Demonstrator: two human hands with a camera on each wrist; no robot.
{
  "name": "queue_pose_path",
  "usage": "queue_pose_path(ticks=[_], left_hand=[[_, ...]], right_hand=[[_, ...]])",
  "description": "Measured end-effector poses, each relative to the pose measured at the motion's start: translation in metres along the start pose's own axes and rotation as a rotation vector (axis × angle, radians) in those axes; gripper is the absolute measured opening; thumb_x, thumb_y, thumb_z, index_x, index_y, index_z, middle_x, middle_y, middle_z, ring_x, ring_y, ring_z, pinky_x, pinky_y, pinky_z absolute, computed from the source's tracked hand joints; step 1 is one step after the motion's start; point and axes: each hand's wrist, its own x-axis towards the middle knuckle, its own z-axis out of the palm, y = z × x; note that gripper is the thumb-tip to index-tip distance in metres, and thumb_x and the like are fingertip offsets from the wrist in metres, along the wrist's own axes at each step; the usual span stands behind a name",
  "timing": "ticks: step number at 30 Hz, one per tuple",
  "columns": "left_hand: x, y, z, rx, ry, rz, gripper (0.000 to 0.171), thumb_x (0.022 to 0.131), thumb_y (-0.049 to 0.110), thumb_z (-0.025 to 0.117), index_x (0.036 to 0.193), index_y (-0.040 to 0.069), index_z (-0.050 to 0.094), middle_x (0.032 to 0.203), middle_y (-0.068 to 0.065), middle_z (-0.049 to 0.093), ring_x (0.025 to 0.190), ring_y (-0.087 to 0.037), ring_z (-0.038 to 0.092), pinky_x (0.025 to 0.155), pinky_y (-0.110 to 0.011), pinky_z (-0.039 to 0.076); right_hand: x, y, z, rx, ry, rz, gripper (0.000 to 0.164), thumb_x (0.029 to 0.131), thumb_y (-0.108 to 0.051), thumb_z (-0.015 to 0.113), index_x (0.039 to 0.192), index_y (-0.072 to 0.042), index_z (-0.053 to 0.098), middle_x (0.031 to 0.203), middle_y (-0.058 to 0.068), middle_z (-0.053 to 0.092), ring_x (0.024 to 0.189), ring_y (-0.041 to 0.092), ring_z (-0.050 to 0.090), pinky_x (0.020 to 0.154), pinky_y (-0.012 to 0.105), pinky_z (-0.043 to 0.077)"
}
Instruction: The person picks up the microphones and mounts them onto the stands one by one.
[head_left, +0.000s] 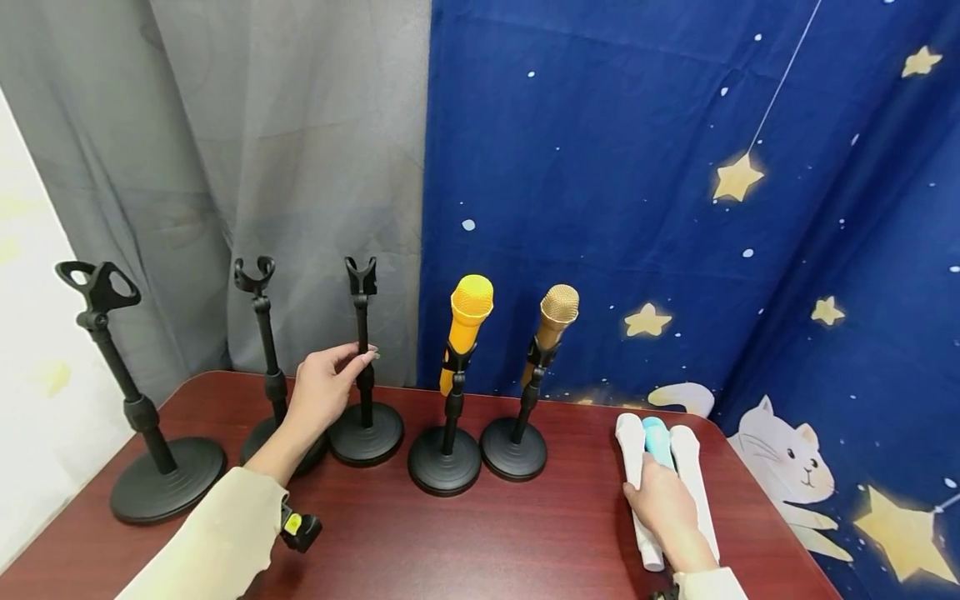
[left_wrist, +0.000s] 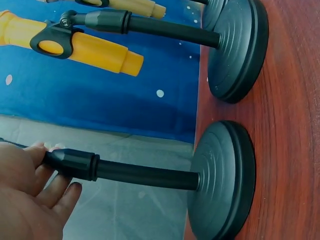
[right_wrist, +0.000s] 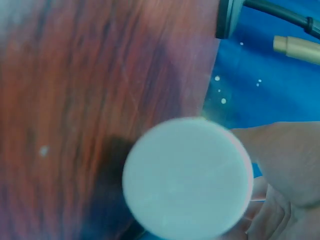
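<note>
White mic (head_left: 632, 450), the left of the pair, is at the right end of the desk (head_left: 540, 542), just beside the blue mic (head_left: 657, 440); whether it is lifted at all, I cannot tell. To take it cleanly, a firm hold mid-handle seems best, drawn up without nudging the blue mic or the other white mic (head_left: 693, 475). The stand (head_left: 365, 383) is slim, so a light, steadying touch that keeps its base flat should be enough.

The right hand (head_left: 663, 504) is closed about the white mic, thumb on one side, fingers, partly hidden, on the other. The left hand (head_left: 322, 387) pinches the stand's pole between thumb and fingertips, remaining fingers loosely bent.
</note>
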Motion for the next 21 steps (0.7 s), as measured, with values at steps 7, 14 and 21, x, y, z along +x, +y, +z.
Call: queue_pose_path(ticks=[7, 14, 21], left_hand=[[-0.009, 0.003, -0.005, -0.010, 0.031, 0.012, 0.027, 0.099, 0.037, 0.064, 0.116, 0.019, 0.077, 0.073, -0.008, 0.071, 0.054, -0.011, 0.048, 0.047, -0.025, 0.038], [-0.018, 0.014, -0.010, -0.052, 0.049, 0.069, 0.030, 0.099, 0.037, 0.065, 0.117, 0.016, 0.077, 0.109, -0.004, 0.078, 0.077, -0.004, 0.059, 0.061, -0.016, 0.043], [-0.036, 0.037, -0.010, -0.102, -0.009, 0.094, 0.024, 0.099, 0.031, 0.066, 0.115, 0.016, 0.077, 0.100, -0.004, 0.079, 0.062, -0.005, 0.057, 0.056, -0.019, 0.046]], right_hand=[[-0.010, 0.003, -0.005, 0.125, -0.012, 0.015, 0.067, 0.086, -0.017, 0.071, 0.139, 0.015, 0.045, 0.121, 0.037, 0.064, 0.109, 0.052, 0.064, 0.092, 0.062, 0.050], [-0.018, 0.000, -0.014, 0.313, -0.070, 0.109, 0.073, 0.092, -0.024, 0.067, 0.147, 0.012, 0.036, 0.126, 0.034, 0.063, 0.116, 0.047, 0.062, 0.097, 0.057, 0.049], [-0.029, -0.012, -0.022, 0.474, -0.009, 0.178, 0.068, 0.090, -0.021, 0.071, 0.144, 0.010, 0.043, 0.127, 0.034, 0.060, 0.094, 0.028, 0.070, 0.072, 0.031, 0.056]])
